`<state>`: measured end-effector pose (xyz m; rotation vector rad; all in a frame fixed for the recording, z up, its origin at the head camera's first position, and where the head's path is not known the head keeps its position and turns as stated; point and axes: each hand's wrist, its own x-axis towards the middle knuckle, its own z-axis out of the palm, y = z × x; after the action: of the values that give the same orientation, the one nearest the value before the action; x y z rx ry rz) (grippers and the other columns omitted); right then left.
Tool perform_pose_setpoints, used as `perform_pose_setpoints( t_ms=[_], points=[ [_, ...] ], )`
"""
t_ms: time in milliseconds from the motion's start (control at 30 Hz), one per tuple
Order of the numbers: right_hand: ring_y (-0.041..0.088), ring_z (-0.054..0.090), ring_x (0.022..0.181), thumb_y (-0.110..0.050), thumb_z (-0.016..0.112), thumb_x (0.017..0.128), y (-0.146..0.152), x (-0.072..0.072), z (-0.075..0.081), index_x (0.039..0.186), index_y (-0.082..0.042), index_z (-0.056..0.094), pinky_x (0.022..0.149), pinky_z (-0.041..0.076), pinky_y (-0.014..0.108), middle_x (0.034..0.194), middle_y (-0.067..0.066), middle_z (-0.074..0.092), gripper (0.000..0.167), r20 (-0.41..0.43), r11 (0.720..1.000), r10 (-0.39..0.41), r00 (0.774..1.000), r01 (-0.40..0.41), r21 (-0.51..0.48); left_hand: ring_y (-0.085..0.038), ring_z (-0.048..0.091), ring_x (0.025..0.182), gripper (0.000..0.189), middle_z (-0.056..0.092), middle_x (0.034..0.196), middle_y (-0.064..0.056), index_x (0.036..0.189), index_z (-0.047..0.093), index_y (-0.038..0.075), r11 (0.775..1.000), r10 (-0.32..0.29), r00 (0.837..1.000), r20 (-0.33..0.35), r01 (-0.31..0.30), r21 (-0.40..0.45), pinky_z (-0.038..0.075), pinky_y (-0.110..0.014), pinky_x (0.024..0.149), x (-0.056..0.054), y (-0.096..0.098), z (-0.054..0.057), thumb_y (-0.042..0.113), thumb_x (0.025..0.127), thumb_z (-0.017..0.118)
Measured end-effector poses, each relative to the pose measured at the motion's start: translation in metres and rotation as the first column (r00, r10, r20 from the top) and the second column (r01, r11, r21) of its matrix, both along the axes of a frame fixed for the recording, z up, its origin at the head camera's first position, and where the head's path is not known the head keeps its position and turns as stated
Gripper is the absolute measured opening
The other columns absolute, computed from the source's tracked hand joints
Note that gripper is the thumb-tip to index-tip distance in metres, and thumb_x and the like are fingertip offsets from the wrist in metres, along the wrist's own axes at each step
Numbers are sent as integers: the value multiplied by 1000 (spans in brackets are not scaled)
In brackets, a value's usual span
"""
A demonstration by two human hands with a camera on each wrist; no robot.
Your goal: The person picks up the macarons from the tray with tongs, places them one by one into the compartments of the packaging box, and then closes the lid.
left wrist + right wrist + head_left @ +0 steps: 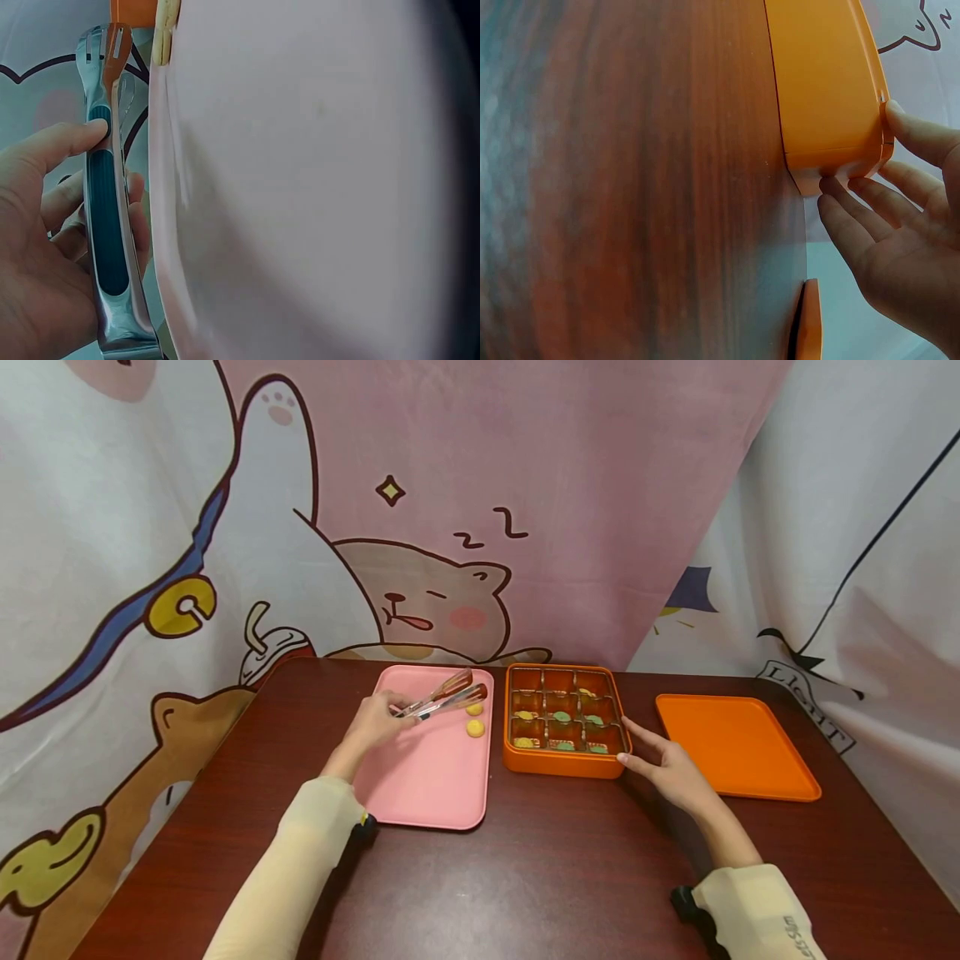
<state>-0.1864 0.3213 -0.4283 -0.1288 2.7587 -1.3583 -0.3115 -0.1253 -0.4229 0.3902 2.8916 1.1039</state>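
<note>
My left hand (369, 727) holds metal tongs (109, 217) with dark green grip inserts, thumb on one arm and fingers on the other. The tongs' slotted ends stand apart over the far right part of a pink tray (427, 785). Near them, two round yellow cookies (476, 728) lie on the tray; the tongs partly cover the farther one. My right hand (671, 768) touches the right side of an orange box (562, 766) with extended fingers, its thumb at the near corner. Clear dividers split the box into several compartments, some with yellow or green pieces (561, 717).
An orange flat tray or lid (738, 747) lies right of the box on the dark wooden table (555, 877). A curtain (585, 510) with cartoon animals hangs right behind the table's far edge.
</note>
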Motion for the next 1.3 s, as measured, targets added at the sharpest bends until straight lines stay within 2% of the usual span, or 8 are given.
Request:
perform_pose_setpoints(
  t_ms=[400, 667, 833, 1300],
  points=[
    [52, 18, 147, -32, 63, 99, 0, 0, -1, 158, -14, 27, 109, 18, 76, 159, 28, 28, 72, -7, 1000, -1, 1000, 1, 9, -23, 65, 92, 31, 71, 107, -13, 112, 74, 5, 1000, -10, 999, 41, 10, 0, 47, -28, 73, 0, -5, -8, 17, 84, 76],
    [52, 18, 148, -32, 63, 98, -1, 0, -1, 158, -14, 26, 109, 17, 75, 159, 28, 29, 72, -6, 1000, -2, 1000, 2, 2, -19, 62, 82, 28, 72, 99, -11, 111, 75, 5, 998, -35, 998, 58, 38, -41, 45, -26, 68, -1, -5, -8, 14, 84, 74],
    [52, 18, 148, -32, 62, 99, 0, 0, -1, 158, -13, 26, 109, 17, 76, 159, 28, 28, 72, -10, 1000, -1, 1000, 1, 3, -18, 63, 81, 25, 73, 99, -11, 110, 76, 7, 996, -28, 998, 49, 32, -83, 45, -26, 67, -3, -4, -6, 12, 85, 72],
    [52, 18, 148, -30, 62, 99, -1, 0, -1, 159, -15, 26, 109, 18, 76, 159, 28, 28, 71, -9, 1000, -11, 1000, 11, 11, -22, 66, 87, 21, 73, 105, -13, 110, 76, 7, 997, -1, 998, 62, 6, -81, 49, -26, 67, -3, -7, -7, 12, 91, 70]
  ],
)
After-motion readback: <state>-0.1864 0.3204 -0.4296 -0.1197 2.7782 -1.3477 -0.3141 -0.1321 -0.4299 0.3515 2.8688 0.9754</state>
